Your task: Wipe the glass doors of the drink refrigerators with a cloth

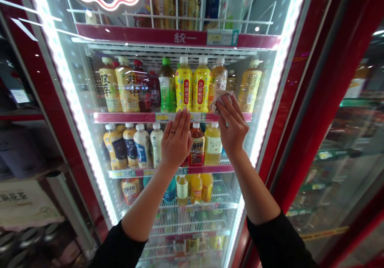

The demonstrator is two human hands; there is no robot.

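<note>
My left hand (177,140) lies flat with its fingers stretched out, a ring on one of them, and holds nothing. It appears to rest on the glass door of a lit drinks cooler, where reflections streak the view. Bunched under the fingers of my right hand (232,124) is a pale cloth (222,99), held up against the same glass. Behind the cloth a brownish tea bottle (220,75) is partly hidden. Two yellow bottles (184,86) with red labels stand above my left fingertips. A dark red bottle (196,144) shows between my hands.
Bright light strips (276,76) run down both sides inside the red cooler frame (295,76). Wire shelves (192,224) hold several bottles. A glowing wavy sign (112,6) is at the top. Dark canisters (33,240) stand at lower left; another cooler (324,156) is on the right.
</note>
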